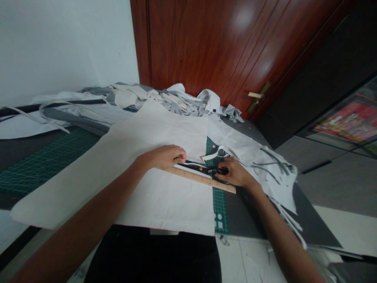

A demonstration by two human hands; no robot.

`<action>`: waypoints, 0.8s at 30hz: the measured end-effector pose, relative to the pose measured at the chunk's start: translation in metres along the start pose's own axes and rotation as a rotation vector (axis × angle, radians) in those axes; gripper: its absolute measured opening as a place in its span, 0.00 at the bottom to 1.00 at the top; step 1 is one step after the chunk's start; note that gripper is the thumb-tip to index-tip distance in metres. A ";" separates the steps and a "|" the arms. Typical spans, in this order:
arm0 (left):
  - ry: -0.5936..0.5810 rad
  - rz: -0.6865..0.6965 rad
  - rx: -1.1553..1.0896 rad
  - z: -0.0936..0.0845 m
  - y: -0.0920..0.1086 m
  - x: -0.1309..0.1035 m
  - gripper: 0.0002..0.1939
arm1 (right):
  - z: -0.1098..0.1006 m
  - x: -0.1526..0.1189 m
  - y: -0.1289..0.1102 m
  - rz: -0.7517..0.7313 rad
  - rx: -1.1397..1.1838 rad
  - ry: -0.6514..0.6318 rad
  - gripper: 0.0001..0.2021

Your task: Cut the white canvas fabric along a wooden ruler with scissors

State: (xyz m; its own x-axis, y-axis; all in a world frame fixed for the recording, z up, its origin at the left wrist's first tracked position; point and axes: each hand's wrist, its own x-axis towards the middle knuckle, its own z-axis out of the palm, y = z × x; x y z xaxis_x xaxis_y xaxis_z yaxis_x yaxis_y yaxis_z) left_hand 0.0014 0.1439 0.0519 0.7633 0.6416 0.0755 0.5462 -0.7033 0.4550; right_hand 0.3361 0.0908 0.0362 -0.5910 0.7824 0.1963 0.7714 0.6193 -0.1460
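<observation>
A large sheet of white fabric (179,204) lies spread over the table and its cutting mat. My right hand (235,173) is closed around the handles of black scissors (203,169), whose blades point left into the fabric. At the blade tips, my left hand (173,155) is pinched on the white fabric; the exact spot it grips is partly hidden by its fingers. A wooden ruler (200,179) lies on the fabric just in front of the scissors. Beyond the scissors handles curls a narrow white strip (212,154).
Green cutting mat (220,202) shows beside the fabric. Scraps (176,102) are heaped at the back, against a wooden door (200,47). Another white piece (265,173) with grey strips lies at right, near the table's edge. Long cloth strips (79,114) pile at the left.
</observation>
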 end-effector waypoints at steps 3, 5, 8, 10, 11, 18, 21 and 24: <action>-0.030 -0.048 -0.032 -0.002 0.001 -0.002 0.10 | 0.000 0.000 0.001 -0.013 0.012 0.001 0.16; -0.025 -0.054 -0.050 -0.003 -0.001 -0.002 0.12 | 0.002 0.000 0.003 -0.022 0.015 0.006 0.16; 0.003 -0.064 -0.070 -0.005 -0.008 -0.002 0.12 | 0.004 0.000 0.006 -0.038 0.016 0.021 0.15; 0.002 -0.079 -0.059 -0.006 -0.012 -0.002 0.11 | 0.005 0.000 0.007 -0.044 0.019 0.024 0.15; -0.002 -0.085 -0.047 -0.007 -0.013 -0.002 0.11 | 0.006 -0.001 0.007 -0.043 0.022 0.028 0.15; -0.059 -0.156 -0.045 -0.013 -0.013 -0.008 0.12 | 0.007 -0.002 0.009 -0.021 0.051 0.034 0.15; -0.106 -0.217 -0.089 -0.016 -0.017 -0.010 0.13 | 0.008 -0.003 0.010 -0.007 0.062 0.032 0.15; -0.173 -0.253 -0.169 -0.022 -0.021 -0.014 0.11 | 0.009 -0.004 0.012 -0.009 0.064 0.030 0.15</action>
State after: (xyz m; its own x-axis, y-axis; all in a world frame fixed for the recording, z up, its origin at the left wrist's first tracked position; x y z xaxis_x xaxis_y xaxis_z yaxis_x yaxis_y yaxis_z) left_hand -0.0284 0.1566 0.0602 0.6663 0.7175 -0.2029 0.6716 -0.4592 0.5815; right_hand 0.3456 0.0962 0.0254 -0.5902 0.7748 0.2267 0.7485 0.6304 -0.2058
